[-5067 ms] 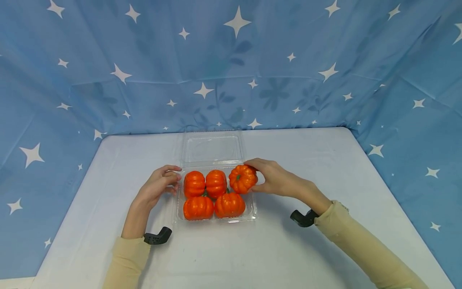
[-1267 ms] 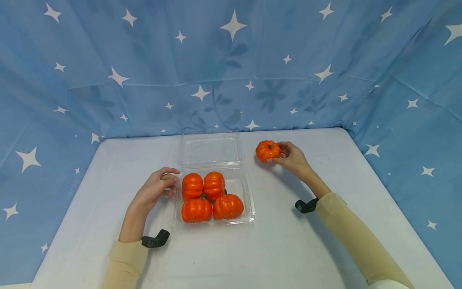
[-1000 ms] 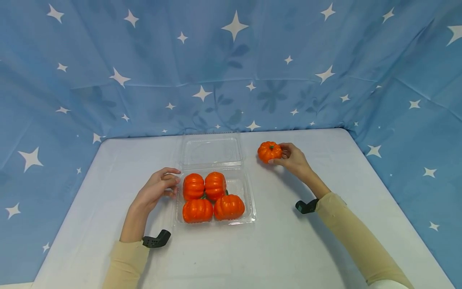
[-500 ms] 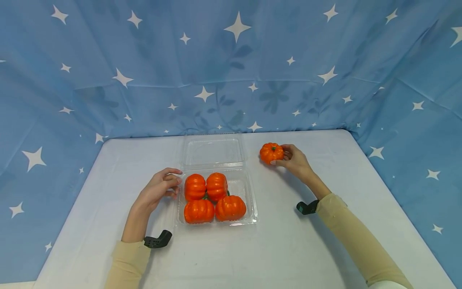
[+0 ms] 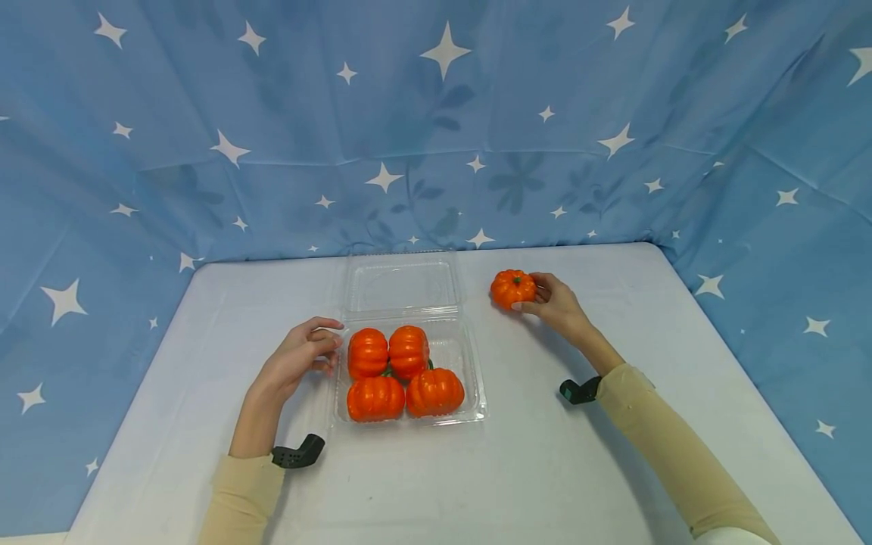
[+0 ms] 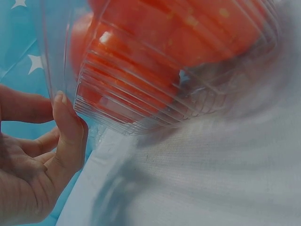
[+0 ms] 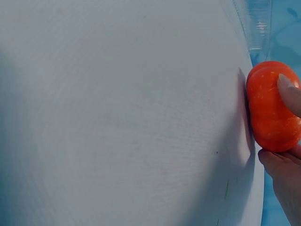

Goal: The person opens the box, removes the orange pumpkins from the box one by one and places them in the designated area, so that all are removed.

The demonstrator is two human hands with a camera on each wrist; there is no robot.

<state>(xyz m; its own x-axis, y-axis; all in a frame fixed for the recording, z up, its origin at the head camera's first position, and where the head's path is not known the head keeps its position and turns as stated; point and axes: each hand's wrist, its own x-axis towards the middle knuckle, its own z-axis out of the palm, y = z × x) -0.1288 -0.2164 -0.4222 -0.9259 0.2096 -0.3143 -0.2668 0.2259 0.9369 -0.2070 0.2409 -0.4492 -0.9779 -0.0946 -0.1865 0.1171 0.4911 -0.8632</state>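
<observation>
To the right of the clear plastic clamshell box point(image 5: 470, 393), my right hand point(image 5: 557, 306) holds a small orange toy pumpkin point(image 5: 512, 289), green stem up. In the right wrist view the thumb lies across the pumpkin point(image 7: 270, 110) and other fingers are beneath it, close to the tabletop. My left hand point(image 5: 300, 356) is at the left rim of the box. The left wrist view shows its thumb and a finger pinching that rim point(image 6: 63, 84). Inside the box sit several more orange pumpkins point(image 5: 376, 399), with the right rear part of its tray bare.
The box's transparent lid point(image 5: 402, 281) lies folded back toward the rear. A white-covered table point(image 5: 436, 484) spreads around it. Behind hangs a blue curtain point(image 5: 286, 98) with white stars. A black wrist camera point(image 5: 300, 452) sticks out from the left wrist, another point(image 5: 580, 390) from the right.
The right hand has lifted one pumpkin out of the box's right rear spot and brought it right and back onto the table area. Over the last half second, hardly anything moves.
</observation>
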